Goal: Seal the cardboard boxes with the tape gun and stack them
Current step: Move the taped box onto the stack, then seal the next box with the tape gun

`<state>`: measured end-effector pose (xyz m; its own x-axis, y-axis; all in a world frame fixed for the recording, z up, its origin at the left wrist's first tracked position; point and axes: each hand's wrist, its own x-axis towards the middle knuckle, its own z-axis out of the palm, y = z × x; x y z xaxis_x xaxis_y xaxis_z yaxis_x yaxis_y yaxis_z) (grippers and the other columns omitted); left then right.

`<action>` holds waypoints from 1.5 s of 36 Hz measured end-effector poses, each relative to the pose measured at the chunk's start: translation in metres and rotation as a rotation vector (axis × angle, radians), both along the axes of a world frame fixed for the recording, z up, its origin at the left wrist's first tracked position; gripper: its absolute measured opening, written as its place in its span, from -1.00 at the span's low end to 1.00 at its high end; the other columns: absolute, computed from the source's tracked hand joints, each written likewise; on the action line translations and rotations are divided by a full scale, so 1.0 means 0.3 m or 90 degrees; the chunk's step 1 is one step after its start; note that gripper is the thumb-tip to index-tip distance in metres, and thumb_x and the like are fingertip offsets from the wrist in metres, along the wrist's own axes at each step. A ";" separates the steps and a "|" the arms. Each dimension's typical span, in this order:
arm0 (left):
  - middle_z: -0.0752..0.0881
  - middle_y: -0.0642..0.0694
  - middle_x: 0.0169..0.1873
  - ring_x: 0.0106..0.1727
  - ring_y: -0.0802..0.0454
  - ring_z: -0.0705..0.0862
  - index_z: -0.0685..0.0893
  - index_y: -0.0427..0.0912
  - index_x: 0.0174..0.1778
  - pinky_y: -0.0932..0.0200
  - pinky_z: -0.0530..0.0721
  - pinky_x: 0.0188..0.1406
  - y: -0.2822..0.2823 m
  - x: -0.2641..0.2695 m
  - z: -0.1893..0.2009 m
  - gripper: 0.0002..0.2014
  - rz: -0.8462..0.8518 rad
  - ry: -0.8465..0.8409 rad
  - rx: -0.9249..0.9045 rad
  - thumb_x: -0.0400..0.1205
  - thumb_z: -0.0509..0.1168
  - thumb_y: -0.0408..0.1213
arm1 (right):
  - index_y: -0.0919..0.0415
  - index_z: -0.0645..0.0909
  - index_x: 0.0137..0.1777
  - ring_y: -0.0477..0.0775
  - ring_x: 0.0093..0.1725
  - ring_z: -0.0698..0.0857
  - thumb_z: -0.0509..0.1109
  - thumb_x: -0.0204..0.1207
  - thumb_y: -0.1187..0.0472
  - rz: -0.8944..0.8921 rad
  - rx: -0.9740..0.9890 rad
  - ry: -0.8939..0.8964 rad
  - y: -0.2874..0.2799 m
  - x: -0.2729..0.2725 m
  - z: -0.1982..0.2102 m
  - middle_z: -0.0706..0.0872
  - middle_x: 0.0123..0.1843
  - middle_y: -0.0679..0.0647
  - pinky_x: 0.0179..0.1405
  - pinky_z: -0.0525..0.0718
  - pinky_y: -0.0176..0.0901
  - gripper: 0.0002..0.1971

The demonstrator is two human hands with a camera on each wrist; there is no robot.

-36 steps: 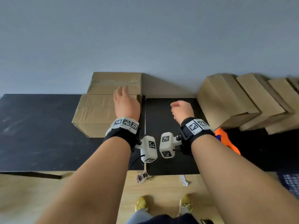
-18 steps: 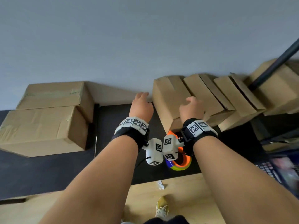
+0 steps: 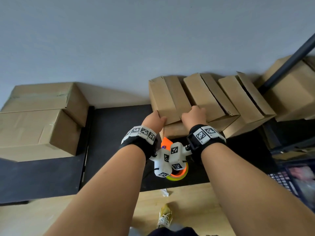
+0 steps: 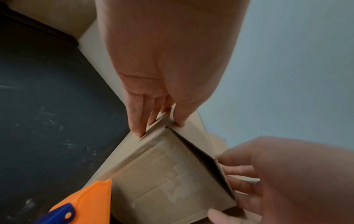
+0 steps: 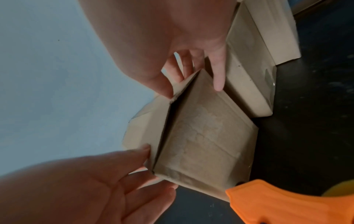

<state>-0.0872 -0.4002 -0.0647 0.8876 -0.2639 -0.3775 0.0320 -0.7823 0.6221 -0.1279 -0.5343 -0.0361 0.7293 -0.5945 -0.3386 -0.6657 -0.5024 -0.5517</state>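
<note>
1. Far to the left of my left hand [image 3: 153, 120], two sealed boxes [image 3: 40, 116] sat stacked on the black counter [image 3: 115, 133] against the grey wall [image 3: 153, 40], well apart from my fingers.
2. My left hand gripped the left corner of the leaning box [image 3: 166, 99]: the wrist view showed my fingers [image 4: 137, 119] down the outer side and my thumb [image 4: 181, 116] on the adjoining face, pinching the corner edge between them.
3. The leaning box, first in a row of tilted boxes, stood between my two hands, its lower end on the counter and its upper end tipped toward the wall. Its flap seam gaped as a dark slit on the face turned toward me.
4. Just below and between my wrists, the orange tape gun [image 3: 167, 143] lay on the counter, its roll [image 3: 178, 173] nearest my body and its orange tip close to the box's lower edge; I could not tell whether they touched.
5. My right hand [image 3: 194, 116] grasped the right corner of the same box, thumb [image 5: 162, 84] on one face and fingers [image 5: 218, 75] curled down between it and the neighbouring box [image 3: 206, 94].
6. Right of my right hand, further tilted boxes [image 3: 243, 99] leaned one on another along the wall, a dark pole [image 3: 289, 62] crossing in front of the last.
</note>
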 end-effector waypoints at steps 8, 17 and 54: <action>0.76 -0.23 -0.06 -0.01 -0.20 0.73 0.65 -0.31 0.07 -0.05 0.68 0.08 0.062 -0.023 0.024 -0.76 0.032 -0.013 -0.087 0.63 0.24 -0.23 | 0.18 0.50 0.46 0.29 0.30 0.58 0.31 0.52 0.26 -0.033 0.050 -0.102 0.025 -0.023 0.045 0.43 0.43 0.16 0.38 0.54 0.29 -0.53; 0.78 -0.04 0.03 0.06 0.01 0.73 0.70 -0.20 0.19 0.03 0.69 0.15 0.162 -0.061 0.076 -0.69 0.081 -0.057 -0.170 0.52 0.41 -0.27 | 0.03 0.46 0.18 0.18 0.28 0.61 0.35 0.47 0.27 -0.076 0.057 -0.193 0.111 -0.084 0.106 0.62 0.25 0.04 0.35 0.57 0.23 -0.69; 0.17 -0.04 0.63 0.65 -0.12 0.10 0.21 0.06 0.61 -0.09 0.18 0.61 0.597 -0.255 0.016 -0.36 -0.046 -0.278 0.067 0.60 0.23 -0.27 | 0.03 0.45 0.60 0.08 0.52 0.52 0.28 0.60 0.33 0.014 0.153 -0.124 0.480 -0.234 -0.088 0.52 0.57 0.01 0.42 0.45 -0.14 -0.45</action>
